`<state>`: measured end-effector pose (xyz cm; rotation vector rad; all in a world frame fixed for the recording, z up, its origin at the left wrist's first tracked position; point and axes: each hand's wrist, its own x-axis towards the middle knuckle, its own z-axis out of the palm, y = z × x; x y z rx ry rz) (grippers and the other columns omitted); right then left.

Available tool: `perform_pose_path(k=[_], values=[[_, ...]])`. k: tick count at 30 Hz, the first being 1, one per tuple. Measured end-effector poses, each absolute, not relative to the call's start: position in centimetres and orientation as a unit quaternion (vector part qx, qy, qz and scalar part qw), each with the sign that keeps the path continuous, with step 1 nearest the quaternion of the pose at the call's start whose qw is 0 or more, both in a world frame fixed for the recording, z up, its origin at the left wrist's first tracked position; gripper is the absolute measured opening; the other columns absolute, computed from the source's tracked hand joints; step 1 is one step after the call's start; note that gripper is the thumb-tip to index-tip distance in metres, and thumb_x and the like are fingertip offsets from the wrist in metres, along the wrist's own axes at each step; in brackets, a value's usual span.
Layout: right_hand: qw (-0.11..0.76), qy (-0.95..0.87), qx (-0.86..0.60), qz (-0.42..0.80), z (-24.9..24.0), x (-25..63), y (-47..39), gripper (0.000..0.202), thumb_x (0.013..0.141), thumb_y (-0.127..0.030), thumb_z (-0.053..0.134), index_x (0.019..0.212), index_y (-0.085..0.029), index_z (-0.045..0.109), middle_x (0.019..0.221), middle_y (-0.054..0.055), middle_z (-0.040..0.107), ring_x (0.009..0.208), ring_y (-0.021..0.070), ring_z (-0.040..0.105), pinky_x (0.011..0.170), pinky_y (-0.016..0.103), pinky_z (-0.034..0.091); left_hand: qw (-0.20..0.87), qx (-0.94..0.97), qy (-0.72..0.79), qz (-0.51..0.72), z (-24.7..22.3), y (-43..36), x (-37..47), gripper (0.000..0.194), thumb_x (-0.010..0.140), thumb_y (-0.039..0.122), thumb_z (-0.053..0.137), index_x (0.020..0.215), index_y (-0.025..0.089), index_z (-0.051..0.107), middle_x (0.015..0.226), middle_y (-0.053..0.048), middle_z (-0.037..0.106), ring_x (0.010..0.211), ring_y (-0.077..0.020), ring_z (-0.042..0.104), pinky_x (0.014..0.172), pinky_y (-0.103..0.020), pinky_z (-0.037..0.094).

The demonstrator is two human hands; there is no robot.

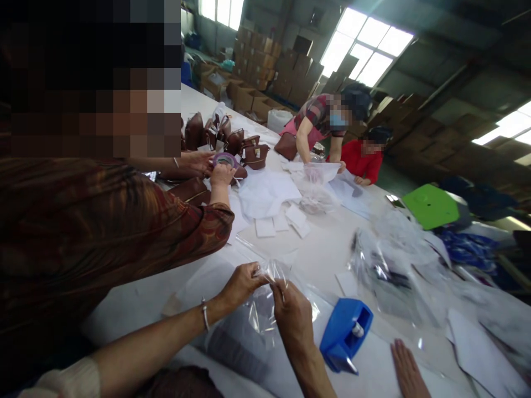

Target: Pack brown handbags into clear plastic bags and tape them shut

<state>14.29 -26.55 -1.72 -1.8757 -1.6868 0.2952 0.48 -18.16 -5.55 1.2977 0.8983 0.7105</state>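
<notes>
My left hand (243, 286), with a bracelet at the wrist, pinches the gathered top of a clear plastic bag (259, 318). Close beside it, my right hand (292, 312) grips the same plastic with thumb and fingers. The bag hangs below both hands over the near edge of the white table, and something dark and ribbed shows through it. Just right of my right hand stands a blue tape dispenser (346, 334).
Another person's hands hold a purple tape roll (225, 160) near brown handbags (253, 153) at the left. White cards (265, 227) and tissue sheets (267, 193) lie mid-table. Plastic bags (385, 271) cover the right side. Another person's hand (409, 370) rests at the lower right.
</notes>
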Motion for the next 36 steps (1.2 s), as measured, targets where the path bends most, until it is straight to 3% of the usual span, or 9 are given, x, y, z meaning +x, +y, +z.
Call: perform_pose_path(k=[3, 8, 11, 14, 21, 25, 28, 32, 36], values=[[0.342, -0.526, -0.75, 0.211, -0.1, 15.8, -26.2, 0.025, 0.089, -0.042, 0.055, 0.08, -0.023, 0.068, 0.075, 0.003, 0.071, 0.072, 0.0208, 0.067, 0.069, 0.03, 0.051, 0.67, 0.598, 0.343, 0.275, -5.3, -18.2, -0.5, 0.046, 0.073, 0.057, 0.072, 0.08, 0.017, 0.051, 0.064, 0.006, 0.046, 0.059, -0.0105, 0.043, 0.053, -0.021, 0.032], [0.574, -0.23, -0.715, 0.326, 0.1, 18.7, -25.7, 0.032, 0.075, -0.051, 0.064, 0.082, -0.021, 0.055, 0.08, 0.003, 0.068, 0.072, 0.0207, 0.068, 0.067, 0.035, 0.056, 0.435, 0.766, 0.455, 0.13, -5.8, -17.5, -2.9, 0.017, 0.083, 0.027, 0.06, 0.098, 0.019, 0.059, 0.063, 0.005, 0.054, 0.059, -0.0135, 0.053, 0.059, -0.023, 0.039], [0.61, -0.186, -0.71, 0.299, -0.6, 19.0, -25.3, 0.031, 0.076, -0.05, 0.06, 0.084, -0.022, 0.049, 0.071, -0.002, 0.062, 0.058, 0.0158, 0.062, 0.058, 0.031, 0.053, 0.327, 0.816, 0.451, 0.156, -5.7, -17.8, -3.8, 0.047, 0.082, 0.018, 0.063, 0.128, 0.019, 0.051, 0.099, -0.007, 0.069, 0.092, -0.0236, 0.065, 0.083, -0.035, 0.049], [0.567, -0.249, -0.742, 0.258, -0.7, 17.7, -24.9, 0.026, 0.083, -0.048, 0.057, 0.089, -0.023, 0.051, 0.067, -0.004, 0.057, 0.056, 0.0146, 0.056, 0.056, 0.028, 0.047, 0.118, 0.892, 0.346, 0.265, -4.1, -18.7, -3.0, 0.077, 0.082, 0.021, 0.071, 0.148, 0.021, 0.032, 0.146, -0.016, 0.048, 0.137, -0.0328, 0.042, 0.113, -0.05, 0.033], [0.353, -0.587, -0.726, 0.055, 0.1, 14.2, -23.9, 0.028, 0.1, -0.039, 0.038, 0.089, -0.022, 0.057, 0.082, 0.004, 0.063, 0.077, 0.0185, 0.059, 0.073, 0.031, 0.044, -0.052, 0.875, 0.293, 0.382, 1.3, -18.6, -0.3, 0.064, 0.092, 0.022, 0.061, 0.148, 0.022, 0.03, 0.154, -0.016, 0.035, 0.15, -0.0338, 0.016, 0.12, -0.059, 0.019], [0.317, -0.639, -0.699, 0.043, 0.2, 14.4, -23.7, 0.026, 0.1, -0.039, 0.044, 0.091, -0.021, 0.06, 0.081, 0.003, 0.064, 0.072, 0.016, 0.058, 0.07, 0.027, 0.043, -0.046, 0.92, 0.274, 0.275, 0.6, -16.6, -1.0, 0.039, 0.094, 0.014, 0.055, 0.133, 0.021, 0.05, 0.141, -0.012, 0.052, 0.14, -0.0315, 0.038, 0.115, -0.054, 0.029], [0.319, -0.672, -0.665, 0.068, 0.2, 14.6, -24.0, 0.024, 0.095, -0.045, 0.056, 0.099, -0.021, 0.06, 0.079, 0.0, 0.062, 0.065, 0.0144, 0.056, 0.066, 0.026, 0.045, 0.035, 0.939, 0.299, 0.164, -1.7, -15.5, -1.8, 0.012, 0.095, 0.014, 0.051, 0.1, 0.015, 0.062, 0.1, -0.01, 0.068, 0.098, -0.026, 0.065, 0.088, -0.04, 0.049], [0.214, -0.755, -0.617, 0.061, -0.3, 15.9, -25.2, 0.023, 0.093, -0.03, 0.061, 0.113, -0.02, 0.059, 0.095, 0.005, 0.064, 0.085, 0.0195, 0.061, 0.077, 0.03, 0.049, 0.079, 0.923, 0.344, 0.151, -4.4, -15.2, -3.3, 0.023, 0.101, 0.019, 0.04, 0.091, 0.016, 0.06, 0.076, -0.005, 0.067, 0.067, -0.0189, 0.064, 0.063, -0.029, 0.045], [0.081, -0.742, -0.665, 0.021, -1.5, 19.0, -27.3, 0.025, 0.086, -0.005, 0.055, 0.104, -0.021, 0.063, 0.099, 0.006, 0.066, 0.093, 0.023, 0.06, 0.083, 0.033, 0.047, 0.138, 0.926, 0.294, 0.191, -5.7, -15.5, -5.2, 0.027, 0.099, 0.043, 0.054, 0.105, 0.017, 0.06, 0.086, -0.004, 0.072, 0.079, -0.0187, 0.069, 0.07, -0.026, 0.047]])
